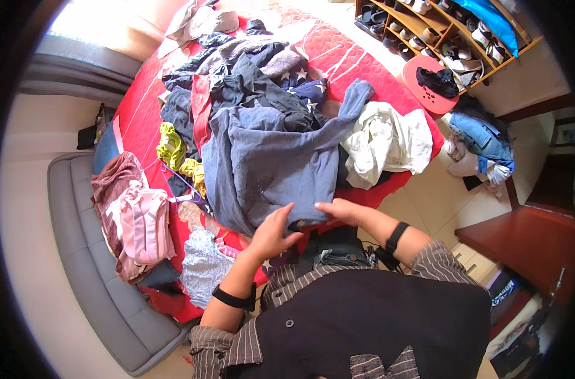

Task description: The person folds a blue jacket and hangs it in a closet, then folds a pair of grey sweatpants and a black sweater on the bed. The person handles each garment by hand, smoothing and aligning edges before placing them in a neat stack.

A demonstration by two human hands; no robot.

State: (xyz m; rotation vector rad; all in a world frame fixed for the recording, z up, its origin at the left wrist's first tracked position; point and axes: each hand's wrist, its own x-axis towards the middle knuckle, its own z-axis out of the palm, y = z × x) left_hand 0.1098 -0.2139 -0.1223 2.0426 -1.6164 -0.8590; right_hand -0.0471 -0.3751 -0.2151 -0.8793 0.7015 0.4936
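Note:
A blue-grey long-sleeved top (272,161) lies spread over the near part of a heap of clothes, one sleeve reaching to the far right. At its near edge, my left hand (273,235) is open, with thumb and fingers apart and the fingertips close to the cloth. My right hand (341,211) grips the same edge farther right; one digit lies over the cloth and the other fingers are mostly hidden. Beyond the top are dark clothes (253,85), including a navy piece with white stars (303,88). White cloth (388,142) lies to its right.
The heap rests on a red quilted bed cover (347,47). Left of it, a pink backpack (145,224) sits by a grey sofa (82,237), near yellow-green cloth (171,146) and a purple hanger (180,180). At right are a shoe rack (436,28), pink stool (417,76) and brown wooden desk (521,243).

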